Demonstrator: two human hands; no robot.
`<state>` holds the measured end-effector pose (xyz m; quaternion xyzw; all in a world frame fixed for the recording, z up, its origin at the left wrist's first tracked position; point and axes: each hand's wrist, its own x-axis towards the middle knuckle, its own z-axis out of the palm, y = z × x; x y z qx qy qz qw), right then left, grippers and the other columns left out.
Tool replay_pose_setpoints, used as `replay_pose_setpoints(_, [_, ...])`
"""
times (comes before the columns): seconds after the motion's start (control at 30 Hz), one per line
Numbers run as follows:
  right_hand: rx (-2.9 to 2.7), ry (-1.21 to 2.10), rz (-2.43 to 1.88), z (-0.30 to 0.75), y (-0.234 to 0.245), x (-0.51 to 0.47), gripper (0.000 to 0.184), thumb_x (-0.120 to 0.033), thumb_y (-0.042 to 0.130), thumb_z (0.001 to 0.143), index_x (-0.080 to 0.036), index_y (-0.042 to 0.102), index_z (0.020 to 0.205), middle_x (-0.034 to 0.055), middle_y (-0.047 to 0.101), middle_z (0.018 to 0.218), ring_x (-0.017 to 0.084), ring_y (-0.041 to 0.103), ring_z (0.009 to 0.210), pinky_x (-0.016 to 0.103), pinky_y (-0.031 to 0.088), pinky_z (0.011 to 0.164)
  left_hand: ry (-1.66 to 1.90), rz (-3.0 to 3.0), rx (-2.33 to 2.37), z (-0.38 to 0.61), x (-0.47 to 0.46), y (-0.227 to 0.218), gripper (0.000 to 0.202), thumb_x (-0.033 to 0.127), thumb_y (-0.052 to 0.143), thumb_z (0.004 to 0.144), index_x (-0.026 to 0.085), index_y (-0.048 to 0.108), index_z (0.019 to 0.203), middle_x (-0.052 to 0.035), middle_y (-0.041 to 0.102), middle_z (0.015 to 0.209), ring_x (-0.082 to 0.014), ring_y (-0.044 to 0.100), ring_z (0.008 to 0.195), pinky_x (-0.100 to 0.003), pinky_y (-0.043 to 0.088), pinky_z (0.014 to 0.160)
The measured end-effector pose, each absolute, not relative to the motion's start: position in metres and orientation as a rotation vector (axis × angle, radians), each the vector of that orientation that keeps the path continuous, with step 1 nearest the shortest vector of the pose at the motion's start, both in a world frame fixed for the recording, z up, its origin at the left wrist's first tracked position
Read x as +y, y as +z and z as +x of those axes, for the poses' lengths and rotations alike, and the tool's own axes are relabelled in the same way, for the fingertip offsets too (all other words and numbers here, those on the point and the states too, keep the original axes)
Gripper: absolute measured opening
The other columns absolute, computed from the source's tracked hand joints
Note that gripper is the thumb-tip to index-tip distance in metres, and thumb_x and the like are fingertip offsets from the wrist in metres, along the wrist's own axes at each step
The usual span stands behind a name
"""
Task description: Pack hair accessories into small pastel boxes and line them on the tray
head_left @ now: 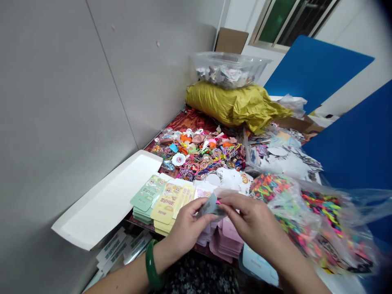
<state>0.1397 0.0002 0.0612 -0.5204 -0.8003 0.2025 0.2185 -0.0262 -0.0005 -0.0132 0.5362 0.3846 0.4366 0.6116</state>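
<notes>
My left hand, with a green bangle on the wrist, pinches a small grey card over the table's near edge. My right hand meets it from the right, fingers closed on the same card, where a tiny pink piece shows. Below the hands lie stacks of printed backing cards: green, yellow and pink.
A heap of colourful hair ties and clips covers the table's middle. Clear bags of bright small clips lie at right. A yellow bag under a clear tub sits at the back. A white tray leans on the grey wall.
</notes>
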Motion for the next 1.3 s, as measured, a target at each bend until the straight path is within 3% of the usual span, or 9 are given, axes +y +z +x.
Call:
replay_pose_setpoints(0.13, [-2.125, 0.469, -1.37, 0.14, 0.064, -0.005, 0.019, -0.021, 0.048, 0.089, -0.02, 0.063, 0.101, 0.0079, 0.069, 0.1, 0.019, 0.065, 0.089, 0.032, 0.052, 0.078, 1.008, 1.237, 0.892, -0.025, 0.002, -0.016, 0.028, 0.025, 0.063, 0.082, 0.02, 0.064, 0.11, -0.005, 0.067, 0.11, -0.0218, 0.059, 0.102, -0.031, 0.044, 0.093])
replay_pose_setpoints(0.37, [-2.366, 0.492, -1.343, 0.134, 0.06, -0.009, 0.021, -0.019, 0.047, 0.091, -0.019, 0.068, 0.089, 0.0078, 0.067, 0.094, 0.021, 0.061, 0.091, 0.036, 0.051, 0.08, 1.016, 1.235, 0.854, -0.024, -0.001, -0.017, 0.022, 0.026, 0.064, 0.082, 0.021, 0.066, 0.104, -0.0017, 0.068, 0.103, -0.0182, 0.06, 0.097, -0.025, 0.045, 0.087])
replay_pose_setpoints(0.47, [-2.37, 0.327, -1.33, 0.139, 0.057, -0.012, 0.022, -0.018, 0.048, 0.09, -0.017, 0.065, 0.103, 0.0121, 0.064, 0.103, 0.024, 0.058, 0.097, 0.04, 0.05, 0.083, 1.016, 1.205, 0.833, -0.024, 0.0, -0.018, 0.023, 0.023, 0.062, 0.083, 0.021, 0.065, 0.106, -0.0019, 0.067, 0.105, -0.0182, 0.06, 0.098, -0.026, 0.045, 0.089])
replay_pose_setpoints(0.57, [-2.25, 0.279, -1.264, 0.145, 0.056, -0.018, 0.026, -0.016, 0.047, 0.091, -0.017, 0.059, 0.114, 0.0116, 0.062, 0.11, 0.02, 0.057, 0.102, 0.034, 0.05, 0.085, 1.015, 1.189, 0.819, -0.024, 0.001, -0.019, 0.025, 0.021, 0.061, 0.083, 0.02, 0.064, 0.108, -0.0034, 0.067, 0.109, -0.0201, 0.059, 0.102, -0.029, 0.043, 0.093])
replay_pose_setpoints(0.67, [-2.213, 0.304, -1.262, 0.147, 0.055, -0.022, 0.023, -0.015, 0.046, 0.091, -0.019, 0.061, 0.107, 0.0089, 0.065, 0.107, 0.018, 0.06, 0.1, 0.03, 0.05, 0.084, 1.01, 1.235, 0.859, -0.022, 0.0, -0.019, 0.023, 0.023, 0.061, 0.083, 0.02, 0.064, 0.106, -0.0039, 0.067, 0.107, -0.0206, 0.059, 0.102, -0.03, 0.044, 0.093])
replay_pose_setpoints(0.8, [-2.31, 0.35, -1.37, 0.141, 0.053, -0.023, 0.022, -0.016, 0.045, 0.09, -0.018, 0.067, 0.096, 0.0087, 0.068, 0.097, 0.022, 0.063, 0.091, 0.035, 0.051, 0.08, 0.997, 1.355, 0.922, -0.018, -0.004, -0.021, 0.023, 0.019, 0.057, 0.083, 0.021, 0.065, 0.105, -0.0029, 0.067, 0.105, -0.0188, 0.059, 0.099, -0.027, 0.044, 0.09])
replay_pose_setpoints(1.0, [-2.35, 0.579, -1.548, 0.135, 0.055, -0.021, 0.018, -0.02, 0.051, 0.088, -0.02, 0.069, 0.085, 0.0053, 0.068, 0.085, 0.022, 0.063, 0.087, 0.033, 0.051, 0.075, 0.95, 1.393, 0.908, -0.014, -0.005, -0.026, 0.03, 0.015, 0.054, 0.081, 0.02, 0.064, 0.109, -0.0036, 0.067, 0.108, -0.0196, 0.059, 0.1, -0.028, 0.044, 0.091])
replay_pose_setpoints(1.13, [-2.226, 0.339, -1.595, 0.133, 0.048, -0.025, 0.02, -0.019, 0.049, 0.089, -0.018, 0.068, 0.091, 0.0095, 0.065, 0.096, 0.026, 0.058, 0.093, 0.039, 0.049, 0.079, 0.975, 1.395, 0.951, -0.012, -0.001, -0.026, 0.028, 0.017, 0.054, 0.082, 0.021, 0.064, 0.109, -0.0035, 0.067, 0.108, -0.0195, 0.059, 0.098, -0.029, 0.044, 0.09])
replay_pose_setpoints(1.3, [-2.134, 0.327, -1.524, 0.137, 0.039, -0.029, 0.021, -0.017, 0.046, 0.089, -0.018, 0.065, 0.097, 0.0096, 0.066, 0.098, 0.022, 0.061, 0.09, 0.034, 0.049, 0.079, 0.992, 1.416, 0.943, -0.013, 0.001, -0.024, 0.025, 0.017, 0.053, 0.083, 0.02, 0.065, 0.106, -0.004, 0.067, 0.107, -0.0198, 0.059, 0.101, -0.029, 0.044, 0.091])
